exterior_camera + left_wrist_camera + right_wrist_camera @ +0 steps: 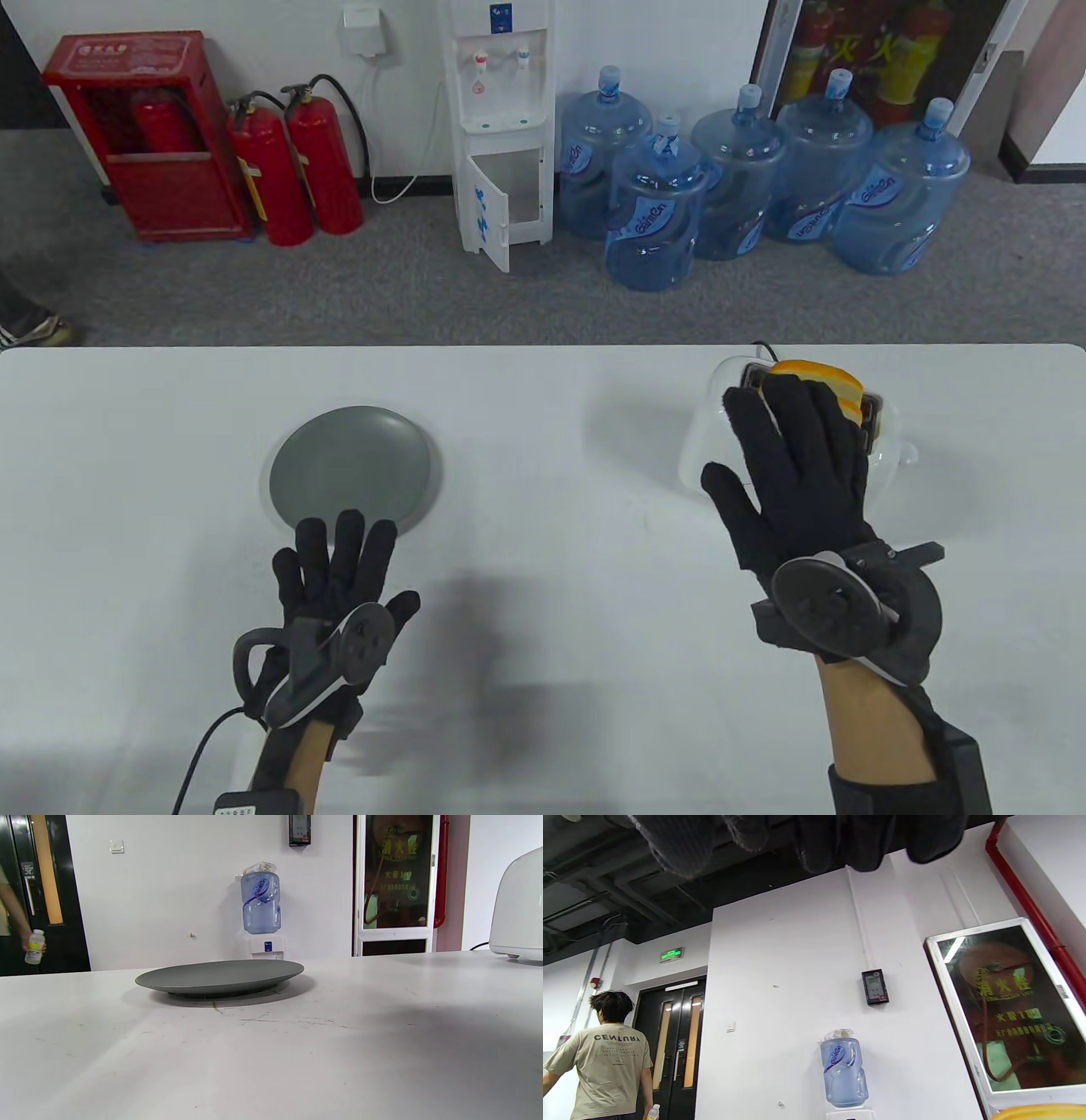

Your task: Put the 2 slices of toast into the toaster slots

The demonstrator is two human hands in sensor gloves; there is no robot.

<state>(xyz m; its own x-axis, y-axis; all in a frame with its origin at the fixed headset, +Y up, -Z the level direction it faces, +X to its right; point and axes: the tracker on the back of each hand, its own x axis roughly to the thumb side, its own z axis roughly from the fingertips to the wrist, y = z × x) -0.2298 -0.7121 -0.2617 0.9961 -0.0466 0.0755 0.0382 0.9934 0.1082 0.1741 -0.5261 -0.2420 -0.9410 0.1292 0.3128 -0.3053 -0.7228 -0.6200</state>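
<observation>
- Now your right hand [797,471], gloved in black, lies flat with straight fingers over the white rounded plastic toaster [704,450] at the table's right, holding nothing.
- Both orange-crusted slices of toast [827,378] stand in the toaster's top, their upper edges showing just past your fingertips; how deep they sit, you cannot tell from here.
- Judged from that, the inserting step looks nearly done: the next move calls for a gentle, even downward press until both slices seat, or a clean lift away.
- Your left hand [335,564] hovers with fingers spread and relaxed, gripping nothing, just at the near rim of the round grey plate [352,471], which carries no toast.
- Beyond the white table [543,407], blue water jugs [653,216], a white dispenser [501,127] and red fire extinguishers [293,165] line the wall, well apart; nothing blocks the toaster.
</observation>
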